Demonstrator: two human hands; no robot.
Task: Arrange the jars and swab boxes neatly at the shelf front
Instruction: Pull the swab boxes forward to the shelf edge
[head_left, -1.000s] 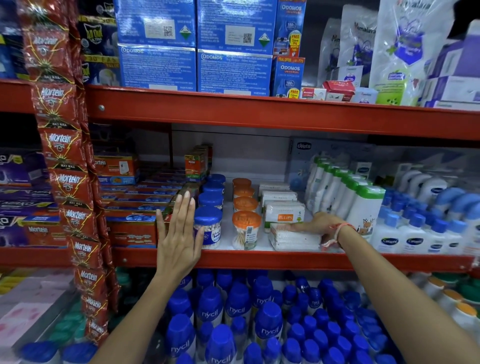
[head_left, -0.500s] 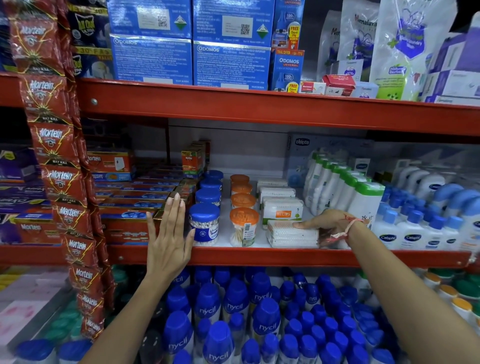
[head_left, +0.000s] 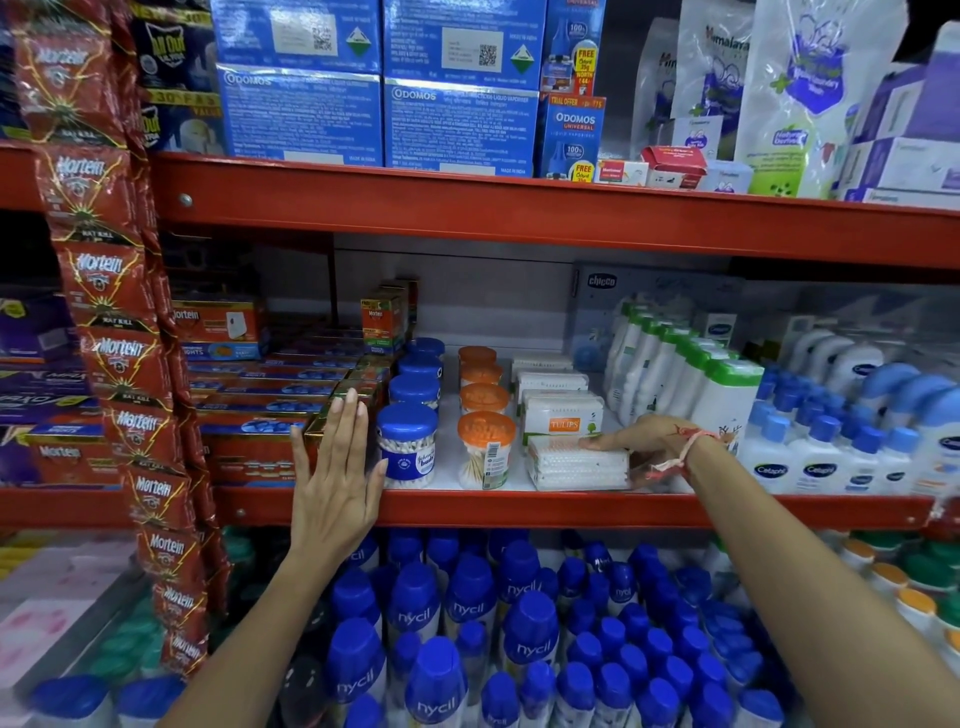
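Shelf: I saw a red steel shelf (head_left: 519, 506), jars and boxes lined up at its front edge.
Blue-lid jar (head_left: 407, 446): clear, packed with cotton swabs, front of its row.
Orange-lid jar (head_left: 486, 450): held wooden-stemmed swabs, just beside the blue one.
Swab box (head_left: 576, 462): clear, full; its right end was hidden.
Left hand (head_left: 335, 480): flat, fingers spread wide, thumb beside the blue-lid jar; contact unclear.
Right hand (head_left: 647, 441): closed on the swab box.
Change: both hands sat as before; only my view had shifted.

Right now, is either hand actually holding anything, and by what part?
Left hand holds nothing; it is flat and open beside the blue-lidded jar. Right hand grips the front swab box at its right end.
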